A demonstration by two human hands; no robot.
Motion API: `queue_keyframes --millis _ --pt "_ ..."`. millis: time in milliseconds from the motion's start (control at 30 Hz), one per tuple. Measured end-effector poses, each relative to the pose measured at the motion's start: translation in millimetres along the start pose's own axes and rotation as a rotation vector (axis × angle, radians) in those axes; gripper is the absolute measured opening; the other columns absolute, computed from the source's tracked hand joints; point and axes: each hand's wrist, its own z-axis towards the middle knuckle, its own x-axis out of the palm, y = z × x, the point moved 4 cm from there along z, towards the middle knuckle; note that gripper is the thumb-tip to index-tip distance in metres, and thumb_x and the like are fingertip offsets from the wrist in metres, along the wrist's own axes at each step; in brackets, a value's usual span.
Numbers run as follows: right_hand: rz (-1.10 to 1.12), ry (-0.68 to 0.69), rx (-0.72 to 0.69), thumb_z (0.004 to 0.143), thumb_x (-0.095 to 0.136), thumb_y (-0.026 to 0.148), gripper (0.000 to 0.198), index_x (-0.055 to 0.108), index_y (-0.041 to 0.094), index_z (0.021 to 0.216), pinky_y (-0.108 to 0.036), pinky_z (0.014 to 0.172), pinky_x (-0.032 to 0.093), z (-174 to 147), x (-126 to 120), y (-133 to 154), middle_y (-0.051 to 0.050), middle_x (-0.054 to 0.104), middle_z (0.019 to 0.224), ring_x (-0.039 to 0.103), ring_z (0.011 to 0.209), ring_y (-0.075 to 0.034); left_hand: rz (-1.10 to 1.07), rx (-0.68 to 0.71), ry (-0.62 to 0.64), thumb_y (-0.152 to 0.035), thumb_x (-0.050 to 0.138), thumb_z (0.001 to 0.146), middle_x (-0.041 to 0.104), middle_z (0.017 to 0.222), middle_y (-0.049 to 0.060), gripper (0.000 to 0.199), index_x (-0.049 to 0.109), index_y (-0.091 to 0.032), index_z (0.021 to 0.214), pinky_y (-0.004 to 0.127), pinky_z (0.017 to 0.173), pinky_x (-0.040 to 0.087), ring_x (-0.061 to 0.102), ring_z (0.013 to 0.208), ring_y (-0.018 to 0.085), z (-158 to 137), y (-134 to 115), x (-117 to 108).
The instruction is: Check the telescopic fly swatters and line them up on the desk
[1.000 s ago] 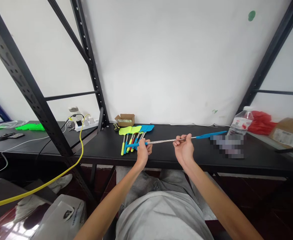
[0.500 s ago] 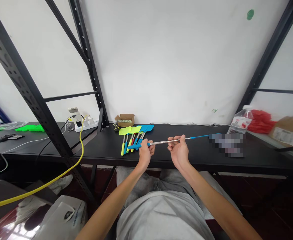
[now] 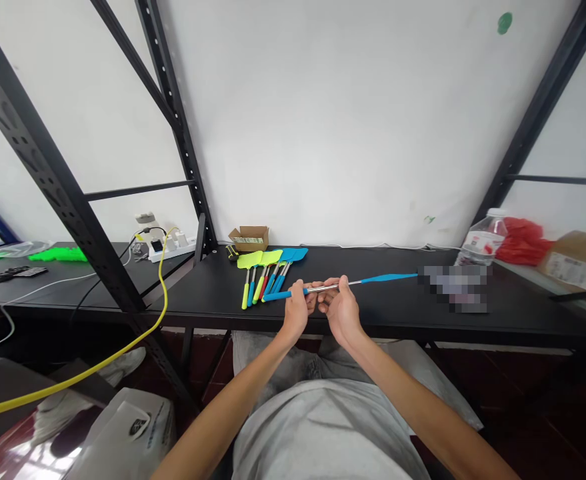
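Hands [image 3: 297, 311] holding blue swatter [image 3: 387, 277], swatters [image 3: 271, 258] nearby

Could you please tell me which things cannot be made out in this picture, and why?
All in the head view:
Pixelated item beside the bottle: pixelation hides what it is.
Bottle label: print too small to read.
Metal rod of the blue-handled tool: the left hand and right hand cover parts.
That tool's flat end: seen nearly edge-on, face hidden.
Brown package: cut off by the right edge.

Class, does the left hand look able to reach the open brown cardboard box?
Probably not yet: the left hand grips a long blue swatter, and lime and blue swatters lie between it and the box.
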Motion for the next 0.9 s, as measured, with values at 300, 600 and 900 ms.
queue_keyframes --millis 300,600,900 --pt "-0.069 0.087 0.031 0.080 0.068 0.051 0.040 0.059 0.029 0.112 -0.024 0.054 0.048 17 -5 37 -0.005 0.069 0.116 0.065 0.083 -0.017 -0.308 -0.103 -0.037 -0.041 0.043 0.088 0.019 0.044 -0.009 0.042 0.030 -0.021 0.053 0.021 0.038 0.017 0.016 0.035 0.005 5 -23 -8" --pt "-0.231 -0.037 -0.399 0.081 0.060 0.062 0.040 0.063 0.027 0.100 -0.029 0.064 0.051 49 -52 111 -0.007 0.068 0.107 0.065 0.088 -0.020 -0.345 -0.234 -0.006 -0.040 0.041 0.088 0.017 0.043 -0.008 0.046 0.027 -0.022 0.049 0.023 0.037 0.017 0.016 0.034 0.006 8 -29 -14" --pt "-0.825 -0.037 -0.590 0.074 0.074 0.049 0.033 0.068 0.017 0.082 -0.026 0.044 0.048 42 -59 149 -0.001 0.062 0.065 0.054 0.053 -0.014 -0.308 -0.159 -0.039 -0.036 0.042 0.086 0.017 0.041 -0.008 0.044 0.026 -0.023 0.048 0.024 0.037 0.015 0.016 0.032 0.006 6 -37 -13"
